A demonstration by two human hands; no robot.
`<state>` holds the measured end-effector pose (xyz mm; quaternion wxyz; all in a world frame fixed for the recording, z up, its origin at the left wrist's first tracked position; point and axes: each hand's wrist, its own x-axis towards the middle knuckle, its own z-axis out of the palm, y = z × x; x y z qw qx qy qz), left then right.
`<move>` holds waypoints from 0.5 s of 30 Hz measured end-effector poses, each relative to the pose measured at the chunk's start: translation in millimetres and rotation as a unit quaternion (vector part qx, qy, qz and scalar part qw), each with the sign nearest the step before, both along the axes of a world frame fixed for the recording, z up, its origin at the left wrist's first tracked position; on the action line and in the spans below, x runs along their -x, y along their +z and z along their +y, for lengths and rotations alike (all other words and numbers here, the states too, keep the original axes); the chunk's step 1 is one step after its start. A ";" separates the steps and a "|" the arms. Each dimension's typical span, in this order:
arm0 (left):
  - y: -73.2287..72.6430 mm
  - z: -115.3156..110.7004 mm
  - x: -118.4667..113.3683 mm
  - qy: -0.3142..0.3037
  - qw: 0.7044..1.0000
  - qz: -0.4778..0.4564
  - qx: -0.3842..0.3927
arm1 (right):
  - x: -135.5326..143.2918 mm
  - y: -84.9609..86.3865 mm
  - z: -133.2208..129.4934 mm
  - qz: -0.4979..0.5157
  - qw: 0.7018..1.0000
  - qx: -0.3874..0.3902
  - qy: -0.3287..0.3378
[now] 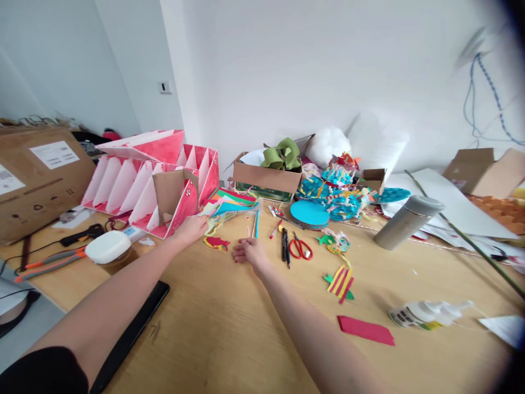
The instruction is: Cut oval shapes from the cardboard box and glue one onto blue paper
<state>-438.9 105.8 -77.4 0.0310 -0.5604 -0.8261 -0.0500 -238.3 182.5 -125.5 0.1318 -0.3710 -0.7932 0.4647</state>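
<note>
My left hand point(192, 230) reaches to the near left corner of a fanned stack of coloured paper point(233, 203), its fingers closed on the edge. Close by on the table lies a red and yellow paper fish point(216, 243). My right hand point(249, 253) is just right of that fish, fingers loosely bent and apart; a small red spot shows at the fingertips, too small to name. Beyond it lies a blue pencil point(257, 224). Black pens point(285, 247) and red-handled scissors point(301, 247) rest to its right.
A pink and white divided rack point(139, 186) and a cardboard carton point(41, 175) stand left. Behind are an open box with green ribbon point(283, 156) and blue decorations point(336, 191). A grey flask point(406, 221), glue bottles point(422, 313), red paper point(366, 330) and a striped fish point(340, 283) lie right.
</note>
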 end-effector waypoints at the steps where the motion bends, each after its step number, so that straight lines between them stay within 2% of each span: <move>1: 1.4 0.6 1.3 0.006 1.000 -0.001 -0.002 | 2.8 0.1 -1.0 -0.007 1.000 -0.026 0.009; 4: 5.3 3.8 5.4 0.023 1.000 -0.003 -0.006 | 12.7 0.1 -11.0 -0.021 0.991 -0.123 0.056; 8: 7.2 7.3 9.2 0.030 1.000 -0.005 -0.006 | 28.6 -4.6 -29.7 -0.044 0.961 -0.232 0.144; 12: 5.5 9.2 13.1 0.031 0.999 -0.009 -0.002 | 35.2 -12.1 -37.6 -0.092 0.933 -0.286 0.198; 15: 4.4 11.4 17.0 0.035 0.999 -0.012 -0.002 | 32.9 -14.4 -30.9 -0.123 0.918 -0.316 0.208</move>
